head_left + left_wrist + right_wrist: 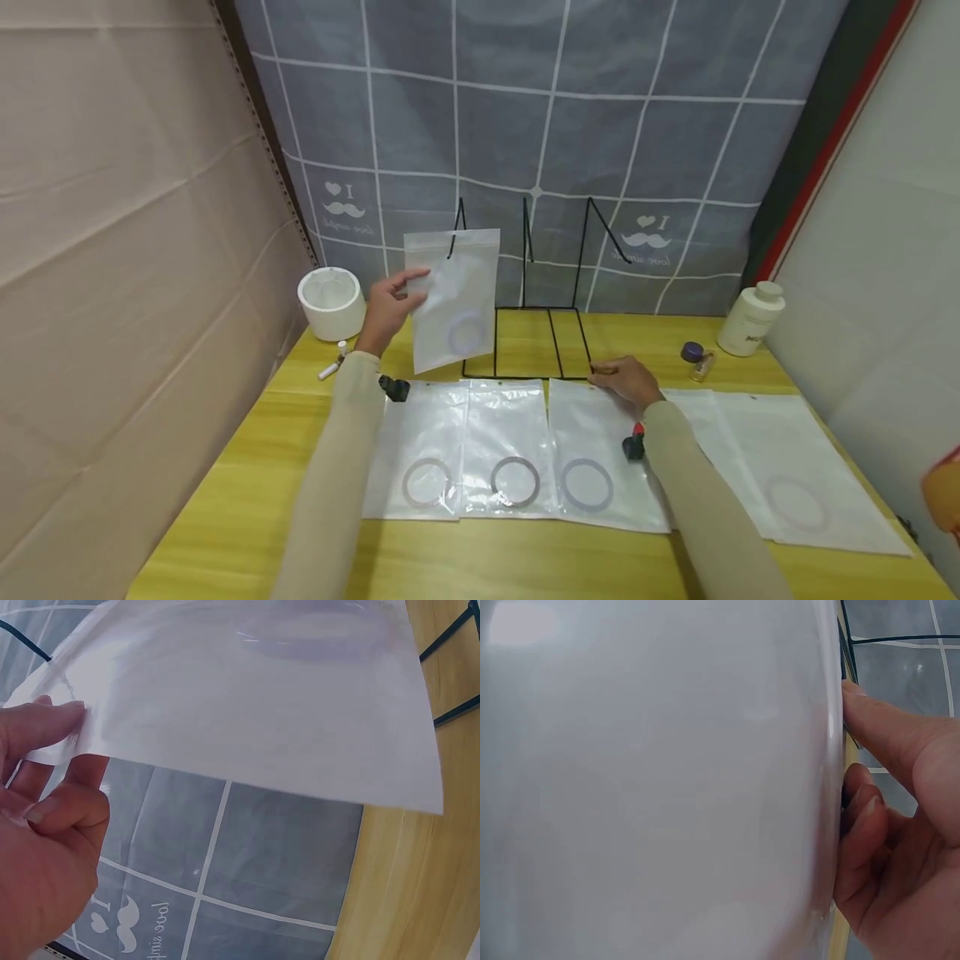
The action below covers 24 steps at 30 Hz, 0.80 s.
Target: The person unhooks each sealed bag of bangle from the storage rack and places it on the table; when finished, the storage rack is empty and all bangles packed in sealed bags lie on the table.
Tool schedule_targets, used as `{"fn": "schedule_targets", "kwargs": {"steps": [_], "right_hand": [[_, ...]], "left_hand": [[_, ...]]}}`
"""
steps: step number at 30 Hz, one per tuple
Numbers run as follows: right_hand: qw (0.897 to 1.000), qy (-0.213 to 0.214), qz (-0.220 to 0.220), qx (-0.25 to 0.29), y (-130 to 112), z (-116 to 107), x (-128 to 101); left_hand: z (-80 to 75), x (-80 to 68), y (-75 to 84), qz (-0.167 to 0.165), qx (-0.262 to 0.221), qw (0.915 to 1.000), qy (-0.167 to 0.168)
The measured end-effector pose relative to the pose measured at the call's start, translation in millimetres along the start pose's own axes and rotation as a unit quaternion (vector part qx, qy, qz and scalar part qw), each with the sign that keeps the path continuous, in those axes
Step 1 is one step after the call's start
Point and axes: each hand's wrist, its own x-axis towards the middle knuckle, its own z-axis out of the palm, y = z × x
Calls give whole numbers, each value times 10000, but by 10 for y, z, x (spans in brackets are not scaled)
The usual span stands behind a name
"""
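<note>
My left hand [388,312] pinches the left edge of a white zip bag [442,308] with a pale purple ring inside, thumb in front and fingers behind. The bag hangs upright at the left prong of a black wire rack [524,283]; the prong's end shows before the bag's upper part. In the left wrist view, the bag [247,720] spreads away from the fingers. My right hand [626,379] grips the rack's front right base corner. A flat white bag [667,780] fills most of the right wrist view and partly hides that grip.
Several bags with rings, such as the middle one [506,450], lie along the table [300,500]. At left stand a white round container [332,304] and a small white tube [330,369]. A white bottle [752,318], dark cap [692,352] and tiny vial [702,367] are at right.
</note>
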Motion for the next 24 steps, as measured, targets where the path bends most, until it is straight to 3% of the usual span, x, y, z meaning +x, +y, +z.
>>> {"fn": "schedule_targets", "kwargs": {"steps": [15, 24], "right_hand": [[9999, -72, -40, -115, 35, 14, 10], [9999, -82, 92, -72, -9, -12, 4]], "left_hand": [[-152, -504, 242, -20, -252, 9996, -137], [-315, -804, 416, 230, -456, 9983, -267]]}}
